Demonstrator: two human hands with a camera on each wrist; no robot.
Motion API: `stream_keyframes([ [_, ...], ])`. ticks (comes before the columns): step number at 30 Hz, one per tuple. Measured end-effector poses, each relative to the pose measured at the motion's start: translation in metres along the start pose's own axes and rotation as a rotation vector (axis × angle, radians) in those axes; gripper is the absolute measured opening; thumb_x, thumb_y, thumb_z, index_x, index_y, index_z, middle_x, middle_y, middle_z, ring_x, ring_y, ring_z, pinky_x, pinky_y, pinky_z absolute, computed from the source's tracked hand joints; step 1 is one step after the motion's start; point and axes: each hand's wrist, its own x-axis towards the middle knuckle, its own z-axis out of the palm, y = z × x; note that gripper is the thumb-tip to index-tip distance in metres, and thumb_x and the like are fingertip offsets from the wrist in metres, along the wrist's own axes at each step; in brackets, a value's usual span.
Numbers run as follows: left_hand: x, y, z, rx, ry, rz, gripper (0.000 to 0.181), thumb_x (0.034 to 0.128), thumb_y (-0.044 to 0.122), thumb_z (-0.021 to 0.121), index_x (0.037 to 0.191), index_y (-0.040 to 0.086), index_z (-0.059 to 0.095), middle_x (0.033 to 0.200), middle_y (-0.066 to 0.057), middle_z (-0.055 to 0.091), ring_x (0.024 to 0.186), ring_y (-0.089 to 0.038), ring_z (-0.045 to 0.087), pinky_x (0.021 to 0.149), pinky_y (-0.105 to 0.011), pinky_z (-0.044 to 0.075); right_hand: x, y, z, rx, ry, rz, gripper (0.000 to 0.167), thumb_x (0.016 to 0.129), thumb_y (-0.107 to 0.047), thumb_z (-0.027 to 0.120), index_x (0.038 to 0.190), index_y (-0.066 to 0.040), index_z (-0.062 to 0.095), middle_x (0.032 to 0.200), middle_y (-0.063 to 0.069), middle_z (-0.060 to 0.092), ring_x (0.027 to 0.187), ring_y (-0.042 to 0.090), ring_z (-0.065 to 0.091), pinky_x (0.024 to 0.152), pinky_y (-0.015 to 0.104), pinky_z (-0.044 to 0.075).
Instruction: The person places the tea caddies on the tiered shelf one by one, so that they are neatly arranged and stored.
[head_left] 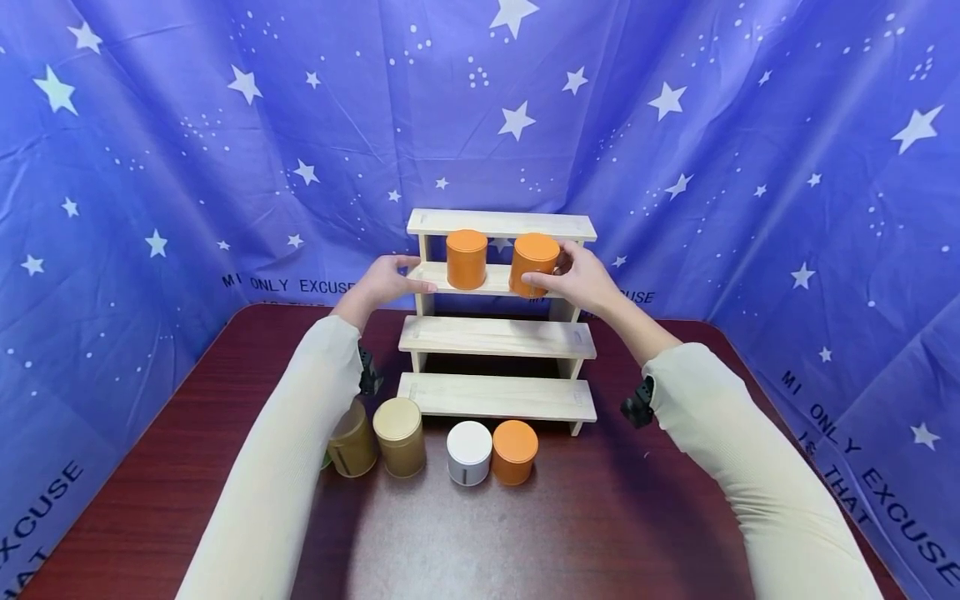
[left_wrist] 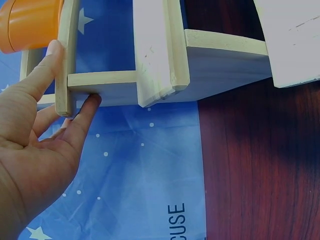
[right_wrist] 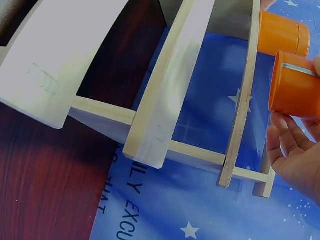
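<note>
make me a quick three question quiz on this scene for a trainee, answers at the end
1. What does the right hand hold?
2. True or false: the left hand touches the wooden rack at the left end of its second tier from the top.
3. How many tiers does the rack have: (a) three, (b) four, (c) five?

Key:
1. An orange canister.
2. True.
3. b.

A tiered stand (head_left: 497, 336) rises from the table (head_left: 600, 525) here, the curtain (head_left: 420, 108) behind. On its second-highest shelf (head_left: 498, 279), gripped at left by the left hand (head_left: 384, 283), sits one canister (head_left: 467, 260); to its right, the right hand (head_left: 587, 280) holds another canister (head_left: 536, 260) just off the shelf. In front, left-end canisters (head_left: 401, 440) neighbour a central pair (head_left: 469, 454).
</note>
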Motion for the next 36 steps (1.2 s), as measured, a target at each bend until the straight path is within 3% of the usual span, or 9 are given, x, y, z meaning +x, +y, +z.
stream_keyframes([
  [11, -0.005, 0.004, -0.001, -0.015, 0.010, -0.013, 0.078, 0.0770, 0.040, 0.075, 0.142, 0.014, 0.041, 0.151, -0.012, 0.033, 0.140, -0.032, 0.026, 0.113, -0.049, 0.028, 0.011, -0.006, 0.005, -0.008, 0.020, 0.055, 0.075, 0.075, -0.049, 0.073, 0.133, -0.011, 0.045, 0.111, 0.011, 0.057, 0.099, 0.024, 0.053, 0.084, 0.036, 0.045],
  [20, 0.001, 0.000, 0.000, -0.018, -0.001, -0.011, 0.077, 0.0787, 0.038, 0.074, 0.143, 0.014, 0.040, 0.151, -0.012, 0.032, 0.141, -0.031, 0.025, 0.114, -0.048, 0.026, 0.015, -0.010, 0.008, 0.003, 0.010, 0.063, 0.073, 0.076, -0.048, 0.073, 0.133, -0.012, 0.045, 0.112, 0.012, 0.056, 0.100, 0.024, 0.052, 0.085, 0.036, 0.045],
  [36, -0.002, 0.001, 0.000, -0.012, 0.007, 0.000, 0.076, 0.0790, 0.039, 0.074, 0.143, 0.014, 0.040, 0.151, -0.012, 0.032, 0.141, -0.031, 0.025, 0.113, -0.048, 0.027, 0.024, -0.009, 0.010, 0.019, 0.011, 0.086, 0.077, 0.076, -0.047, 0.073, 0.134, -0.007, 0.042, 0.118, 0.012, 0.057, 0.105, 0.024, 0.053, 0.091, 0.038, 0.046],
])
